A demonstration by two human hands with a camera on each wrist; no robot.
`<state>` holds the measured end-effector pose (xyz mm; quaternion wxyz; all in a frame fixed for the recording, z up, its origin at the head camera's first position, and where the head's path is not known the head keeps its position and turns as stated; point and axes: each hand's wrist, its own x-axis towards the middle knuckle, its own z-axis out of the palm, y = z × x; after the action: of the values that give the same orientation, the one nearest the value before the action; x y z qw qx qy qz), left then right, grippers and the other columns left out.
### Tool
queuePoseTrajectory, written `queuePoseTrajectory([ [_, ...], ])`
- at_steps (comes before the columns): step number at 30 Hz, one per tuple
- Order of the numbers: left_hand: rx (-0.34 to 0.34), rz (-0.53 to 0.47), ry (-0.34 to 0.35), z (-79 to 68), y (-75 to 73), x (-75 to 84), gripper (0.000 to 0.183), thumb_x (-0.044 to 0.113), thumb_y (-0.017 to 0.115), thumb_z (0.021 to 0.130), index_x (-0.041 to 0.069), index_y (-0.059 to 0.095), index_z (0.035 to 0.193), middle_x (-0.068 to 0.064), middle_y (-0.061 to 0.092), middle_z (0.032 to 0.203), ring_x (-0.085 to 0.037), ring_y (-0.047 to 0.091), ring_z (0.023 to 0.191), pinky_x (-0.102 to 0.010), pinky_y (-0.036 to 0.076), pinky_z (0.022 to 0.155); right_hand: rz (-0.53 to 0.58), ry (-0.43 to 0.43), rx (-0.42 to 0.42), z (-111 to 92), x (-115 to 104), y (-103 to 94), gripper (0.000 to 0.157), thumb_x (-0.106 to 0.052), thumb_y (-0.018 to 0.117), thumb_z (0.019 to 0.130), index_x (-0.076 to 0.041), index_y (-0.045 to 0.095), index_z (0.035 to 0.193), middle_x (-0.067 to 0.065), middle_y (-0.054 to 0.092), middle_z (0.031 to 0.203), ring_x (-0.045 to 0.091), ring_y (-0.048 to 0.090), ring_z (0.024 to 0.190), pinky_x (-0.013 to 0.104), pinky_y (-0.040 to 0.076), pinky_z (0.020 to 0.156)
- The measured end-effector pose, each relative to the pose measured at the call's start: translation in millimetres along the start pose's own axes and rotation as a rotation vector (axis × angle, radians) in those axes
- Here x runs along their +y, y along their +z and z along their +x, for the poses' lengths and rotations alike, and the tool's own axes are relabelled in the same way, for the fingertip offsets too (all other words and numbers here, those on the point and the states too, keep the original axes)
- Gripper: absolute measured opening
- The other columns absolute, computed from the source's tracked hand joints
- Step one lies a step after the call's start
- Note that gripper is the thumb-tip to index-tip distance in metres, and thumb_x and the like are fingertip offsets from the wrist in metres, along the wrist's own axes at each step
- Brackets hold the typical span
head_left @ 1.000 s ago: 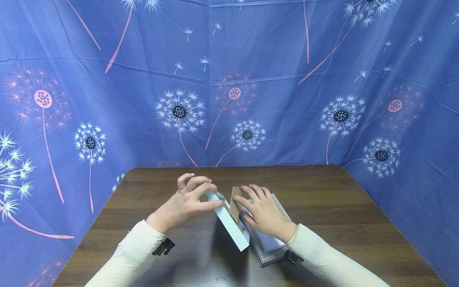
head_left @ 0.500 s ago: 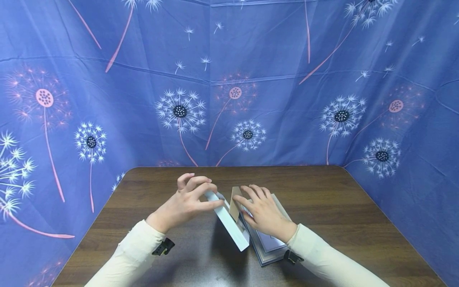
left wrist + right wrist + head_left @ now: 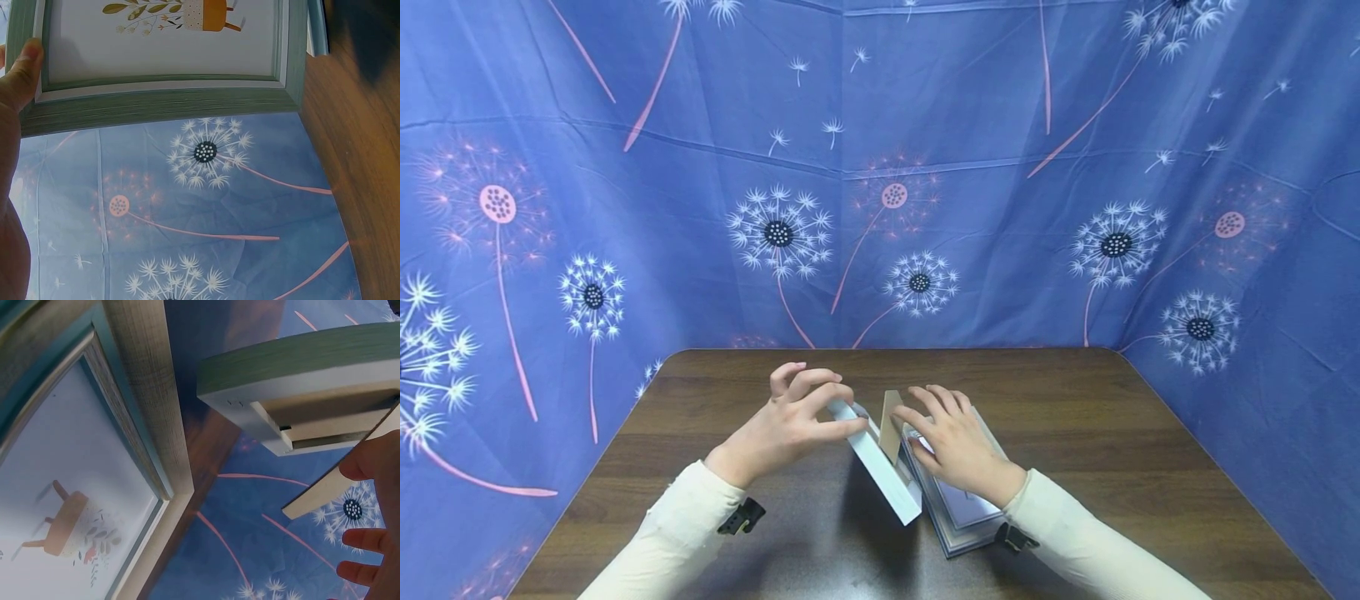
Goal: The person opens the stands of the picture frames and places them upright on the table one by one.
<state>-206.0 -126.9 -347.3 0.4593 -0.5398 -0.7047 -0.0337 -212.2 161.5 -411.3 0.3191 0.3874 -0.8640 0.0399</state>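
Note:
My left hand [image 3: 786, 429] grips a picture frame [image 3: 883, 479] by its upper end, thumb on one side. It stands tilted on its long edge. In the left wrist view its green front border [image 3: 162, 109] surrounds a plant print; the right wrist view shows its pale back. From that back a thin brown stand flap [image 3: 890, 427] sticks out at an angle. My right hand [image 3: 958, 450] is beside the flap, a fingertip at the flap's edge and the other fingers extended apart from it. Below that hand lies a second picture frame [image 3: 140, 381], print side up.
The second frame appears stacked on another flat blue-edged piece [image 3: 951, 550] on the dark wooden table [image 3: 760, 533]. A blue dandelion-print cloth [image 3: 985, 100] hangs behind and at both sides. Each wrist carries a small black camera strap [image 3: 742, 516].
My right hand has shifted slightly to the right, its fingers drawing back a little from the flap. The left hand and the tilted frame have stayed put.

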Motion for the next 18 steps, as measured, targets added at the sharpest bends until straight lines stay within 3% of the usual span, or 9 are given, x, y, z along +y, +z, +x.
queuePoseTrajectory([
  [10,0.054,0.001,0.013,1.4,1.8,-0.7,0.034,0.011,0.066,0.082,0.032,0.067,0.109,0.0,0.059,0.11,-0.025,0.051,0.111,-0.055,0.026,0.093,0.005,0.061,-0.016,-4,6,-5.0,0.047,-0.027,0.069,0.085,-0.019,0.058,0.13,0.016,0.053,0.135,0.037,0.049,0.12,0.055,0.042,0.09],
  [18,0.041,0.028,0.006,1.3,1.5,-1.1,0.03,0.018,0.067,0.083,0.031,0.068,0.111,0.0,0.059,0.109,-0.024,0.051,0.109,-0.054,0.026,0.094,0.014,0.1,0.009,-9,16,-4.4,0.05,-0.026,0.07,0.083,-0.018,0.057,0.131,0.017,0.052,0.134,0.039,0.049,0.119,0.057,0.041,0.09],
])
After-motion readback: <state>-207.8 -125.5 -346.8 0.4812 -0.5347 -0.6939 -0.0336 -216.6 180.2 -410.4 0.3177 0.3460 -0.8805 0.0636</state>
